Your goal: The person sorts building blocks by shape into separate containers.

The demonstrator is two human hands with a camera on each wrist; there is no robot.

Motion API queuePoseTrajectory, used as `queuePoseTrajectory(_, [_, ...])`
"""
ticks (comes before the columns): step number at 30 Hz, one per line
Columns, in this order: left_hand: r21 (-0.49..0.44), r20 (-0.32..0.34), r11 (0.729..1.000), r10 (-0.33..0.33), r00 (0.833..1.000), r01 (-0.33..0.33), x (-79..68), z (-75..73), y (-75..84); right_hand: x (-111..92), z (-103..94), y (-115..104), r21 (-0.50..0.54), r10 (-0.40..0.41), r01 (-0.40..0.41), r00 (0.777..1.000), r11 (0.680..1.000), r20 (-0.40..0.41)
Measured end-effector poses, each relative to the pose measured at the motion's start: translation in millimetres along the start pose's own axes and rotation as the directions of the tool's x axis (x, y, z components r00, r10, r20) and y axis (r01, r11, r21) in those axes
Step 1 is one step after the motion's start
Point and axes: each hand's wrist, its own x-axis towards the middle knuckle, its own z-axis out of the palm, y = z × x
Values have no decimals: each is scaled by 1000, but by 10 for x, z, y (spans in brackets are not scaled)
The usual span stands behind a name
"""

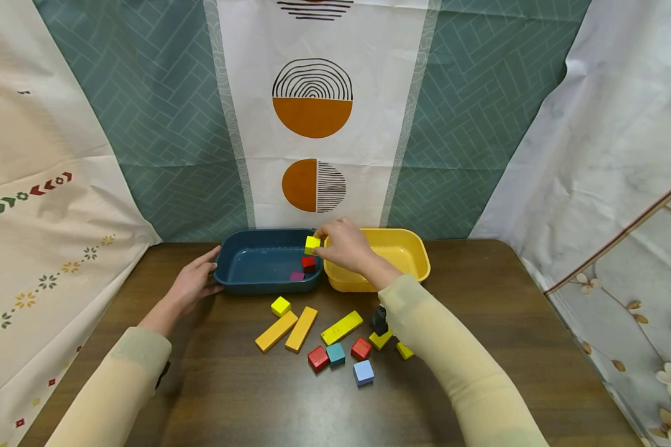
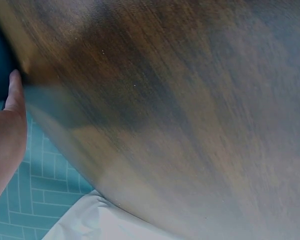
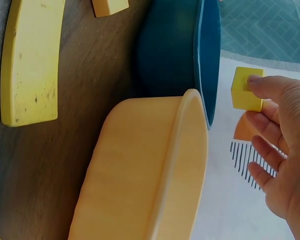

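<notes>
My right hand (image 1: 345, 244) pinches a yellow cube (image 1: 312, 244) between thumb and fingertips, above the right end of the blue bin (image 1: 246, 288). In the right wrist view the same yellow cube (image 3: 246, 89) is held up beyond the bin rims. Inside the blue bin lie a red cube (image 1: 309, 264) and a flat magenta piece (image 1: 297, 276). My left hand (image 1: 192, 282) rests against the bin's left side, its fingers lying along the outer wall. A yellow bin (image 1: 351, 284) stands close beside the blue one, partly behind my right forearm.
In front of the bins lie orange planks (image 1: 301, 329), a yellow plank (image 1: 342, 328), another yellow cube (image 1: 281, 306), red cubes (image 1: 318, 359), a teal cube (image 1: 336, 354) and a light blue cube (image 1: 363, 372). More yellow blocks (image 1: 380, 339) sit near my right sleeve. Patterned cloth hangs behind the table.
</notes>
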Motion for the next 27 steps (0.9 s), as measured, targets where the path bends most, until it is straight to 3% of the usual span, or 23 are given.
queuePoseTrajectory(17, [-11,-14,1000,-11,1000,11,15,15,-35,123,175,-229,-72,-30,33,999,997,46])
queuePoseTrajectory(27, [4,-18,1000,-1,1000,2,-16,6,12,-50,-38,-141,-30,-67,67,998,997,7])
